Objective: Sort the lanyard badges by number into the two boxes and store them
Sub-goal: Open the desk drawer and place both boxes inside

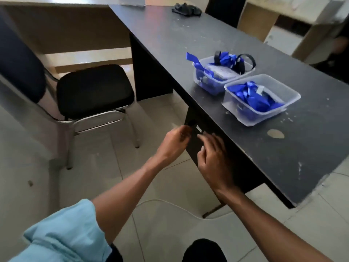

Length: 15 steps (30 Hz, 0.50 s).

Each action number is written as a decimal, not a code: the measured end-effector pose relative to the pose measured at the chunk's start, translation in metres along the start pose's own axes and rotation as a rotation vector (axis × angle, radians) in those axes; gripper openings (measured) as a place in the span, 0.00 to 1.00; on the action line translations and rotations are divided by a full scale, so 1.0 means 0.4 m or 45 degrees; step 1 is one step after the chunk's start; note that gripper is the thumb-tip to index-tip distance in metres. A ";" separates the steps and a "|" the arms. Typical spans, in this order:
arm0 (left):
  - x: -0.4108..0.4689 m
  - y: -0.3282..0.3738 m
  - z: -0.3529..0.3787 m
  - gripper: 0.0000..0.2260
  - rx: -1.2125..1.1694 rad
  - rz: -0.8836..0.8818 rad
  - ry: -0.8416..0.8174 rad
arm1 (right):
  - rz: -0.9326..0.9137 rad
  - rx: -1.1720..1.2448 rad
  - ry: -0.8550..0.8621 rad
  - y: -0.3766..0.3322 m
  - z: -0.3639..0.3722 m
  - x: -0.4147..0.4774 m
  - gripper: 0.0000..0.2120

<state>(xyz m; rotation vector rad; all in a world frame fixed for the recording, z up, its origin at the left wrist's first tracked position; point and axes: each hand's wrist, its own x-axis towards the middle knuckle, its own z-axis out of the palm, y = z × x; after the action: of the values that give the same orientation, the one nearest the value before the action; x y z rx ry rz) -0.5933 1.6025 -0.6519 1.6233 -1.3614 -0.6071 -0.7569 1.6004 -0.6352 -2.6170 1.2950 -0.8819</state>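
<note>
Two clear plastic boxes stand side by side on the black desk (pixel 207 35). The far box (pixel 211 87) holds white badges with blue and black lanyards (pixel 226 58) spilling over its rim. Tangled blue lanyards (pixel 251 98) fill the near box (pixel 252 119). Both my hands are below the desktop at a black drawer front (pixel 192 148). My left hand (pixel 174 143) curls its fingers around the drawer front's left edge, near a round pull hole (pixel 191 122). My right hand (pixel 214 157) lies flat against the panel, fingers apart, holding nothing.
A black padded chair (pixel 94 89) with chrome legs stands left of the desk. A dark crumpled cloth (pixel 186 8) lies at the desk's far end. A white cable (pixel 170 202) runs across the tiled floor below my arms. Wooden furniture stands behind.
</note>
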 end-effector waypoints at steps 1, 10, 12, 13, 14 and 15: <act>0.013 0.001 0.022 0.12 -0.035 0.050 0.000 | -0.033 -0.016 0.043 0.017 0.004 -0.007 0.19; 0.069 0.060 0.163 0.13 -0.288 0.448 0.165 | -0.201 -0.276 0.283 0.107 -0.017 -0.051 0.20; 0.074 0.083 0.178 0.13 -0.319 0.425 0.164 | -0.204 -0.356 0.321 0.120 -0.035 -0.042 0.21; 0.074 0.092 0.183 0.13 -0.346 0.417 0.165 | -0.198 -0.385 0.327 0.125 -0.044 -0.039 0.21; 0.073 0.101 0.186 0.13 -0.382 0.417 0.175 | -0.193 -0.403 0.332 0.130 -0.052 -0.038 0.21; 0.076 0.107 0.188 0.13 -0.408 0.414 0.199 | -0.197 -0.420 0.344 0.135 -0.058 -0.036 0.21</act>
<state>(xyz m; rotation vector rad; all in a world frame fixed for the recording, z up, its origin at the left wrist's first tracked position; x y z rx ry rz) -0.6681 1.5503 -0.6450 1.1393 -1.3011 -0.4643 -0.8140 1.5808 -0.6400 -2.9671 1.4218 -1.1717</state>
